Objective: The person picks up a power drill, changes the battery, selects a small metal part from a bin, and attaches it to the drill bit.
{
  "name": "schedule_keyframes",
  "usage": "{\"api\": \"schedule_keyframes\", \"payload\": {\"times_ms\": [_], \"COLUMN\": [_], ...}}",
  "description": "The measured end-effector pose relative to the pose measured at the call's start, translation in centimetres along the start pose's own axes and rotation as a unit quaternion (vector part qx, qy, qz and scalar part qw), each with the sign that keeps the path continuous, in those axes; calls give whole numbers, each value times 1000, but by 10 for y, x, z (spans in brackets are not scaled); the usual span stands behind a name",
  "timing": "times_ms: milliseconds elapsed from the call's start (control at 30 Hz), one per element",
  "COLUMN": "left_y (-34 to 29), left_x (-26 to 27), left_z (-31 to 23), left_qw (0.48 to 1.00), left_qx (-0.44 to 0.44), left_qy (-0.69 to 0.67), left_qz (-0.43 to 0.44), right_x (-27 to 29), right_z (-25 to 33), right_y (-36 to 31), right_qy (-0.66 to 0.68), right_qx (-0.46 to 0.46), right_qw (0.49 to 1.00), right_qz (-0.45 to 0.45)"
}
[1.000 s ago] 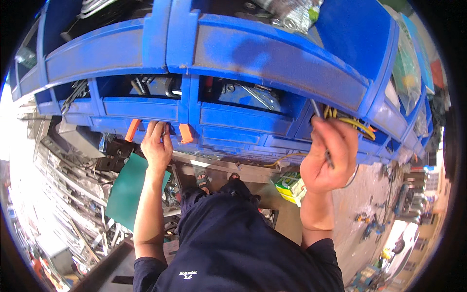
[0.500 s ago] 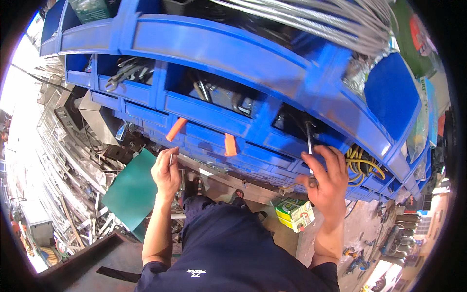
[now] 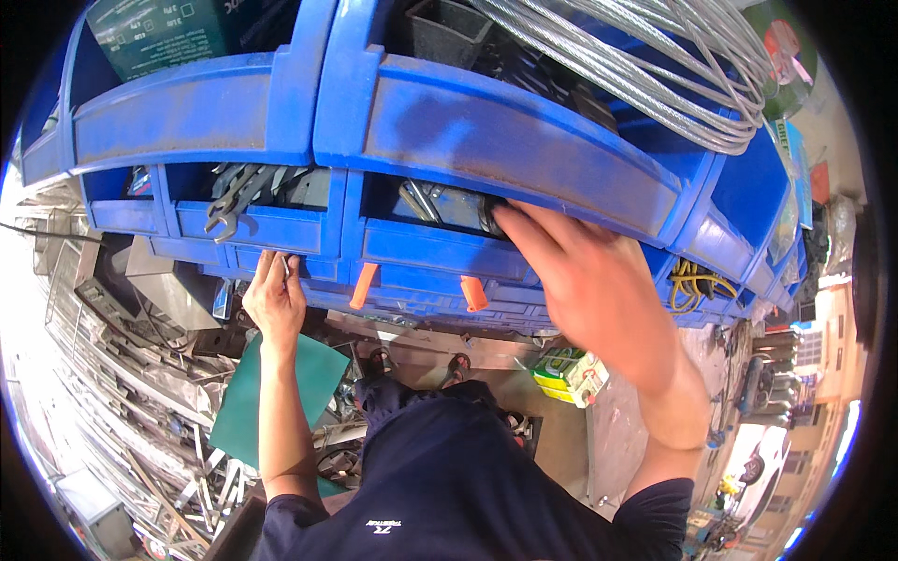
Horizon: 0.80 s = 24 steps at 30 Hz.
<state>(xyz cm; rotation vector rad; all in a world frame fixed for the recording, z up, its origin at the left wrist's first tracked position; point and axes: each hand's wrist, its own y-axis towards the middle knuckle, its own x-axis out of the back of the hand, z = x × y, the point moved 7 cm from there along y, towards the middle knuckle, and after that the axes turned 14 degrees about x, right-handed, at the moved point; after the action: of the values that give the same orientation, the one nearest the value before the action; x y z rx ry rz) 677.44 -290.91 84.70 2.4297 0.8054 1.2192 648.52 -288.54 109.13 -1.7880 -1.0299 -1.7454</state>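
My left hand [image 3: 274, 297] is closed in a pinch in front of the lower blue bins, with a small metallic bit showing between its fingertips, too small to name. My right hand [image 3: 599, 290] reaches into the middle blue bin [image 3: 430, 245] beneath a wide upper bin. One finger extends to a dark, rounded metal part at that bin's right end; the upper bin's edge hides the other fingertips. Shiny metal tools [image 3: 421, 201] lie in this bin. Several open-end wrenches [image 3: 238, 201] stick out of the bin to its left.
Coiled steel wire rope [image 3: 655, 70] lies in the upper bin. Orange tabs [image 3: 365, 285] jut from the lower bins. A yellow cable [image 3: 697, 285] hangs at right. Below are a green sheet [image 3: 281, 397], metal offcuts at left, and a green-and-yellow box [image 3: 568, 374].
My view has moved closer to the bins. My right hand went up and left into the middle bin; the metal rod it held no longer shows. My left hand moved left, still pinched.
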Motion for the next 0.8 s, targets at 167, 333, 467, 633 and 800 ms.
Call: {"api": "schedule_keyframes", "payload": {"times_ms": [167,333,467,633,800], "left_y": [6,7,7,7,4], "left_x": [-3,-1,1,-4,-1], "left_z": [-7,-6,-1,-2,2], "left_qw": [1000,1000,999,1000,1000], "left_qx": [-18,-30,-37,-20,-16], "left_qy": [-11,-8,-13,-10,-17], "left_qz": [4,5,7,16,10], "right_x": [-52,-52,-61,-65,-68], "right_z": [-31,-57,-72,-100,-120], "right_y": [32,45,70,81,81], "right_qy": [-271,-51,24,86,109], "right_qx": [165,31,-53,-156,-197], "right_qw": [947,997,998,984,974], "right_qz": [57,38,35,30,16]}}
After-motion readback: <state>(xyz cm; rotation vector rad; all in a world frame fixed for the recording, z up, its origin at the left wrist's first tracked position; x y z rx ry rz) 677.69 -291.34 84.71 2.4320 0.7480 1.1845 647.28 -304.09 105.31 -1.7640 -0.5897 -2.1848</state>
